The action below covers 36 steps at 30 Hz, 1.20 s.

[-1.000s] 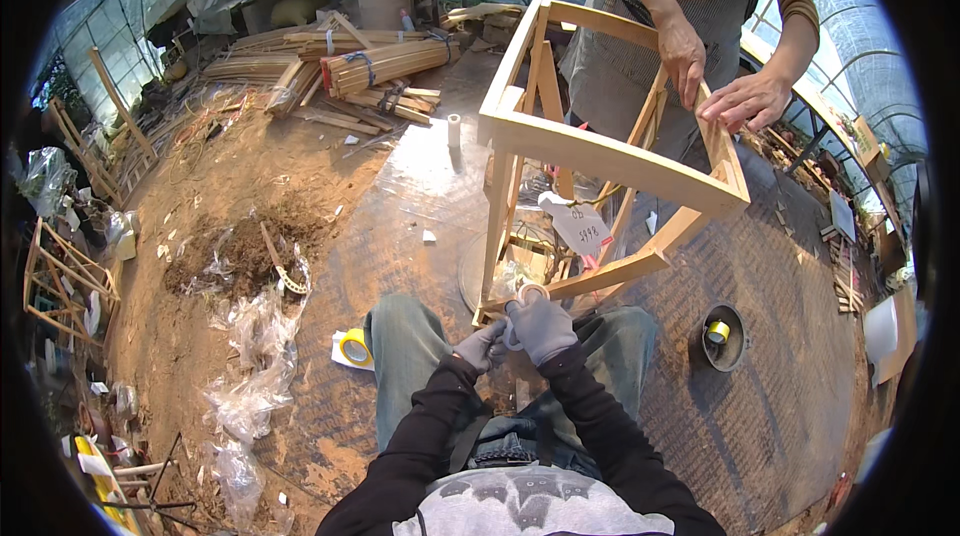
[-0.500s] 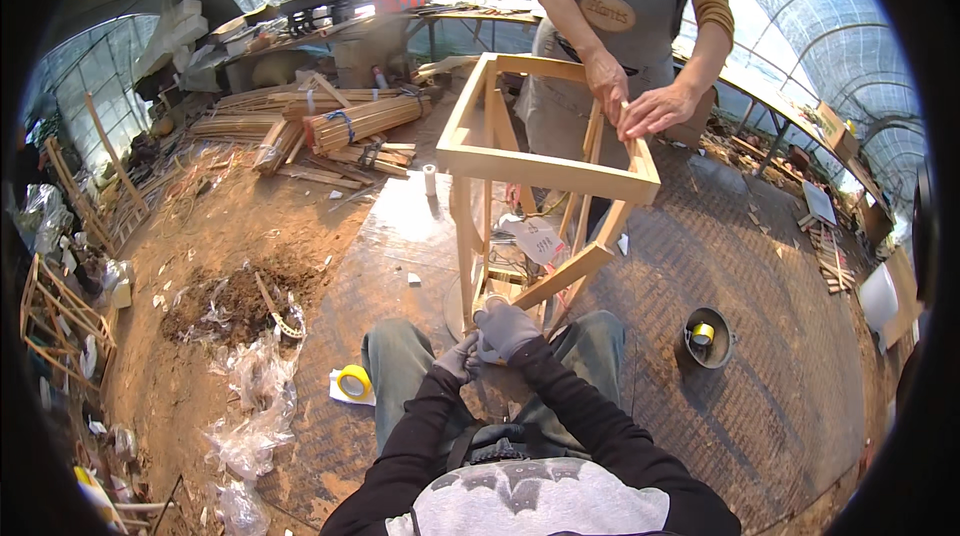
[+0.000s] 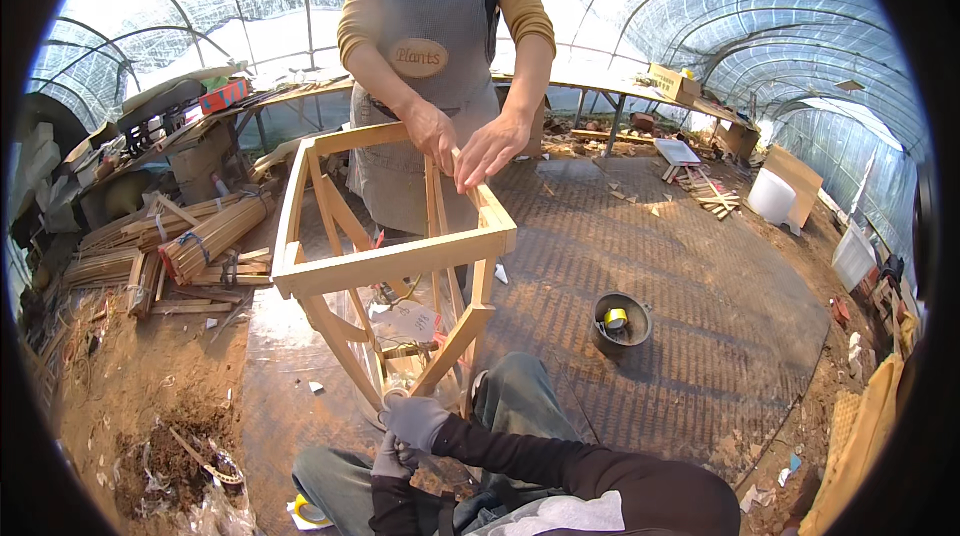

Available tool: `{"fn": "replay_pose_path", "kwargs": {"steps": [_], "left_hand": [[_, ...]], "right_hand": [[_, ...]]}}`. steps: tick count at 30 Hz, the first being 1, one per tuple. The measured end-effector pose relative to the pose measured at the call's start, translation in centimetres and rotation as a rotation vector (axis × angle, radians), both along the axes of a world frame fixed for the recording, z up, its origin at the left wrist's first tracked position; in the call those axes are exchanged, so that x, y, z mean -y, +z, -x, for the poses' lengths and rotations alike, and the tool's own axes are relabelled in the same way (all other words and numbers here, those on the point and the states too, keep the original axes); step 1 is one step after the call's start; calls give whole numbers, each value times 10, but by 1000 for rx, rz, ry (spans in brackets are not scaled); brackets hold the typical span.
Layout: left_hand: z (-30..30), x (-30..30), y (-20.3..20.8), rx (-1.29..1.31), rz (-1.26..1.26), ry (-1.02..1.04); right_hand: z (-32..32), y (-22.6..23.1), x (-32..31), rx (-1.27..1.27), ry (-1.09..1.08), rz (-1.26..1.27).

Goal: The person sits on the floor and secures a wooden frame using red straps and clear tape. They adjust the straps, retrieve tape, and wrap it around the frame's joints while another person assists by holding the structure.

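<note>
A tall frame of pale wooden strips stands in front of me, a square top rim above legs and a slanting brace. At its near lower end my gloved right hand is closed against the wood; whatever lies in its fingers is hidden. Just below, my gloved left hand is closed too, its grip hard to make out. Across the frame, a co-worker's two hands rest on the far right of the top rim. A pale tag or sheet with markings shows inside the frame.
On the dark patterned board to the right stands a black bucket holding a yellow roll. A yellow tape roll lies by my left leg. Bundled wooden strips are stacked at left. A long table runs behind the co-worker.
My view has swung right and up, so the frame and co-worker sit further left and lower in it. My hands stay at the frame's lower end, and the co-worker's hands stay on the rim.
</note>
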<state>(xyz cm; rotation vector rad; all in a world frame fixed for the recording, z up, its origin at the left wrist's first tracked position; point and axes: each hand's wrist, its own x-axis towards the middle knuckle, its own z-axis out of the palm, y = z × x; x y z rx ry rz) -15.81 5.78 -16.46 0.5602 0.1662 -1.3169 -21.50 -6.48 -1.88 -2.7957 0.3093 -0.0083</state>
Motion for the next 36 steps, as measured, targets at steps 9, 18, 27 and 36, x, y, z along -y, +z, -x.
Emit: {"fn": "replay_pose_path", "kwargs": {"steps": [9,18,27,36], "left_hand": [[-3,16,23,45,-70,114],[-3,14,20,29,-145,140],[-1,17,19,50,-137,173],[-1,19,48,46,-108,184]], "right_hand": [[-11,6,-4,194,-73,-108],[-13,3,-5,260,-96,-68],[-12,19,-8,27,-230,-241],[-14,34,-15,139,-205,-34]]}}
